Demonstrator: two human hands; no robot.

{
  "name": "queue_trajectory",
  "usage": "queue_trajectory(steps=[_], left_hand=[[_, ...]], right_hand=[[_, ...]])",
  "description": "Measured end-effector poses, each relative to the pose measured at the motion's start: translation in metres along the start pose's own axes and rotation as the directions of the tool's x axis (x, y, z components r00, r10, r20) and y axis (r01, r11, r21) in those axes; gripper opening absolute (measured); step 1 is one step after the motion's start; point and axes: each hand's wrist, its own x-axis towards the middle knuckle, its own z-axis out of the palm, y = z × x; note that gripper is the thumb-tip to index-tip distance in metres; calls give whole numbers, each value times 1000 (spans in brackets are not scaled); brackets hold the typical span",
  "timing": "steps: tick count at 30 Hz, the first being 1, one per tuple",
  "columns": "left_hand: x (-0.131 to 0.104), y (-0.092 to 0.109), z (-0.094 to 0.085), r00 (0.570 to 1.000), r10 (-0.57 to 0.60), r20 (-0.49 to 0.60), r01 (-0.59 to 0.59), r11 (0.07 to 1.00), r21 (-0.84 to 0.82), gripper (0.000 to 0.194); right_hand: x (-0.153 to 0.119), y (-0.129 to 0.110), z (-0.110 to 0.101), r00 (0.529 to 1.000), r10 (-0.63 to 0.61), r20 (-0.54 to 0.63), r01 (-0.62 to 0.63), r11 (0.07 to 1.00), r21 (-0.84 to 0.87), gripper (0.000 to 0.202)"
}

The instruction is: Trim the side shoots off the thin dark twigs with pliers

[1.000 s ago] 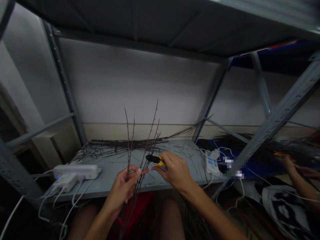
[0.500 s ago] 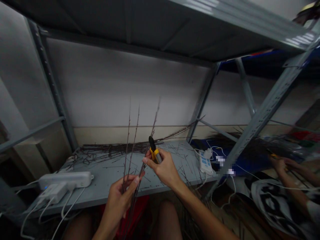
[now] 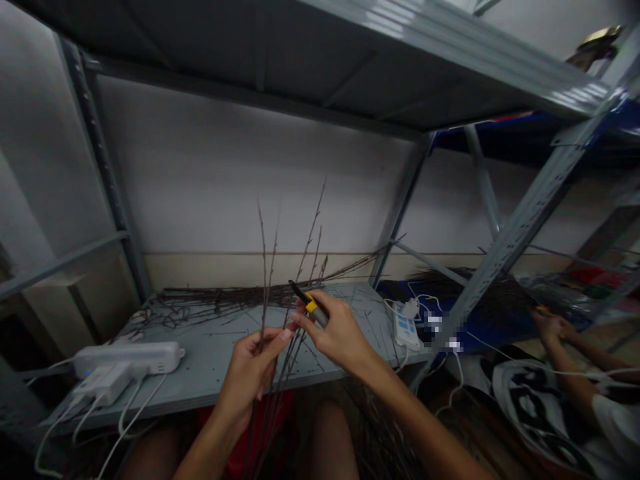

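My left hand [image 3: 250, 373] grips a small bunch of thin dark twigs [image 3: 270, 267] that stand upright in front of me, their lower ends running down past my knees. My right hand [image 3: 336, 332] holds yellow-handled cutters [image 3: 305, 300], black jaws pointing up and left, close against the twigs just above my left thumb. Both hands hover over the front part of a grey metal shelf [image 3: 210, 347].
A long pile of cut twigs [image 3: 225, 300] lies along the back of the shelf. A white power strip [image 3: 127, 359] with plugged-in chargers and cables sits at the left, a second strip [image 3: 403, 327] at the right. Another person's hands [image 3: 550, 327] work at far right behind a slanted shelf post [image 3: 520, 227].
My right hand turned the cutters from upright to slanting left and brought them against the twigs. My left hand rose slightly with the bunch. The view shifted a little.
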Motion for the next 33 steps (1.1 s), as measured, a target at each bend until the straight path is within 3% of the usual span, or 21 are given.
queue_trajectory(steps=[3,7,12,19,23,27,30,33], left_hand=[[-3,4,-1,1000,4,18,-4,1000,-22,42],[-4,9,1,1000,10,-25,-10,1000,-6,40],[-6,8,3,996,43,-73,-40,999,34,40],[-6,6,-3,967,229,-113,-216,970,116,20],[-7,6,-5,964,241,-111,-226,966,128,22],[-7,5,-6,967,208,-148,-185,971,150,26],[-6,4,-8,963,201,-181,-177,974,139,32],[-4,0,-10,951,236,-198,-209,966,149,33]], right_hand=[[4,3,-22,994,-106,-2,99,938,-332,22],[10,-4,-43,969,-209,136,246,716,-653,27],[15,-15,-49,932,-240,273,359,496,-791,32],[14,-22,-50,911,-262,319,399,362,-843,30],[14,-23,-48,899,-258,353,428,344,-836,18],[20,-19,-47,917,-219,334,398,434,-808,12],[26,-19,-51,936,-218,276,350,489,-799,9],[33,-21,-61,954,-243,177,284,534,-796,20]])
